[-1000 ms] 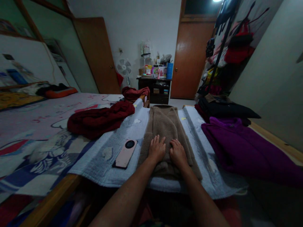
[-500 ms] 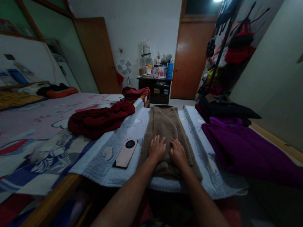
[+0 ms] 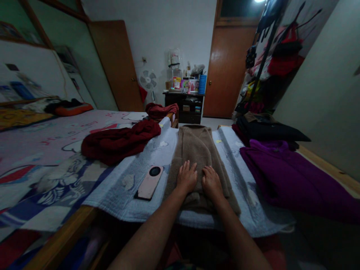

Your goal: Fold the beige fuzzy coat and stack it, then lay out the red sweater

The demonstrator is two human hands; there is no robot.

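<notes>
A brown fleecy garment [image 3: 194,146], folded into a long narrow shape, lies on a pale blue quilted cloth [image 3: 112,198]. My left hand [image 3: 187,176] rests flat on its lower middle with the fingers stretched out. Just to the right, my right hand [image 3: 211,181] presses on the same garment, fingers extended and slightly bent. Neither hand grips the fabric. Left of the garment, a pink phone [image 3: 149,183] with a round black camera ring lies on the cloth, touching neither hand.
A dark red garment [image 3: 120,142] lies crumpled on the left, beside a patterned bed [image 3: 70,129]. On the right are a folded purple garment [image 3: 292,176] and a stack of dark clothes [image 3: 270,129]. A white fan [image 3: 147,79] and a dark cabinet [image 3: 184,108] stand behind.
</notes>
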